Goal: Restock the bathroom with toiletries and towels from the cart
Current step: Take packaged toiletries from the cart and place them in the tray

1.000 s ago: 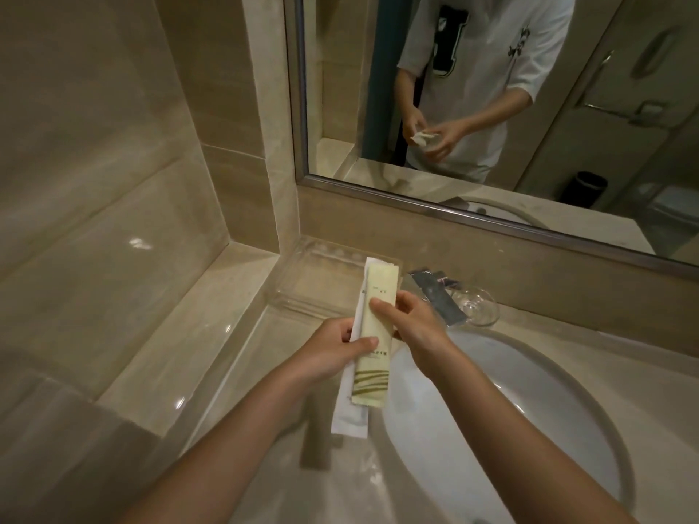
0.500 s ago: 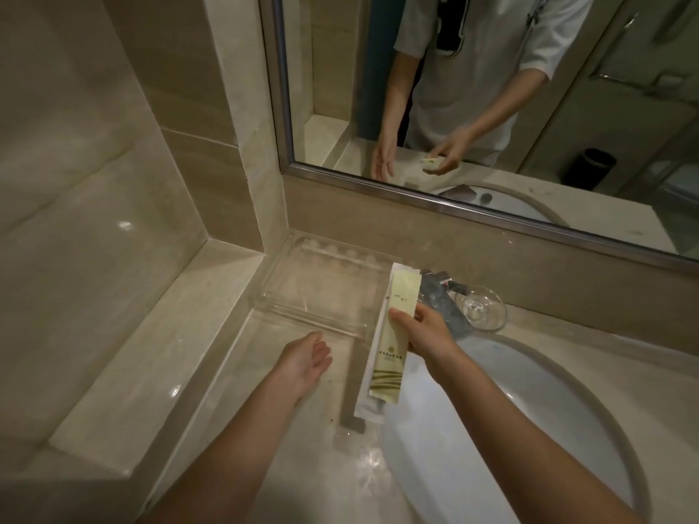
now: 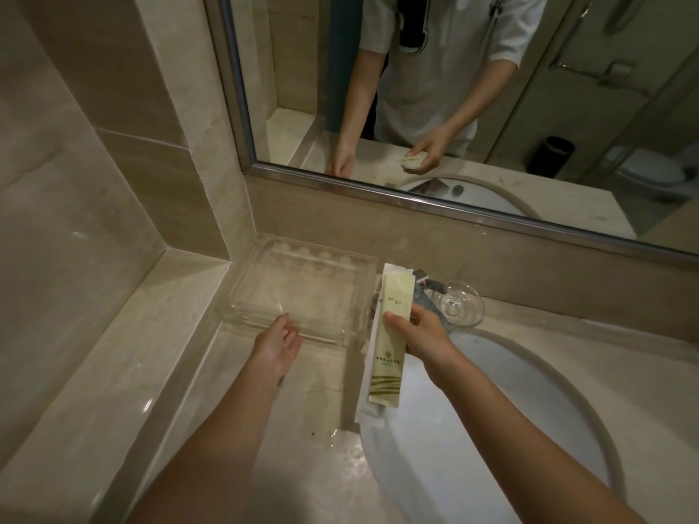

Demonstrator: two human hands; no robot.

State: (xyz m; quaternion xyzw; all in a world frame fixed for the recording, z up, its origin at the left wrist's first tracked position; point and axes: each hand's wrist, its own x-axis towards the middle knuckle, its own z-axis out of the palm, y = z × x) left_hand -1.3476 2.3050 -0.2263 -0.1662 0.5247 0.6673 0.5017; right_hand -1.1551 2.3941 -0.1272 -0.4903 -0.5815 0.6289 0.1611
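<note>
My right hand (image 3: 423, 336) grips long flat toiletry packets (image 3: 389, 349), a pale yellow one on top of a white one, held upright over the left rim of the sink. A clear plastic tray (image 3: 264, 274) sits in the counter's back left corner. My left hand (image 3: 276, 344) reaches toward the tray's front edge with fingers relaxed, holding nothing; I cannot tell whether it touches the tray.
A white oval sink (image 3: 510, 402) fills the counter's right side. The faucet (image 3: 427, 293) and a small clear glass dish (image 3: 463, 308) stand behind my right hand. A mirror (image 3: 454, 107) covers the back wall. A raised marble ledge (image 3: 132, 353) runs along the left.
My left hand let go of the packets and moved left and forward to the tray's front edge. My right hand keeps holding the packets over the sink rim.
</note>
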